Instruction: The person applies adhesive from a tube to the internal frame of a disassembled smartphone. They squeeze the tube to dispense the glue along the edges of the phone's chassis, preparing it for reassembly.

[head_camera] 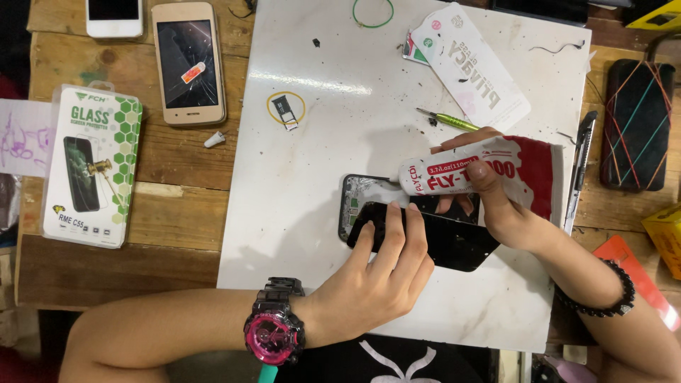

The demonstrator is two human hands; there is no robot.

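We got left hand (383, 266) pressing black screen panel (447, 241) tilted over phone frame (355, 202) on white mat (298, 213). Right hand (496, 202) clenched round glue tube (482, 170), nozzle at frame's top edge. Gluing probably midway, bead hard to see; screen not seated yet.

Both forearms bare, no sleeves in view. Left wrist, lower middle of frame: chunky watch (274, 332), translucent dark case, bright pink dial, dark strap links above it, a teal bit of strap poking out below. Right wrist, lower right of frame: bracelet (610, 298) of round black beads, single strand. Fingers (397, 234) bare, no rings visible, nails short and unpainted.
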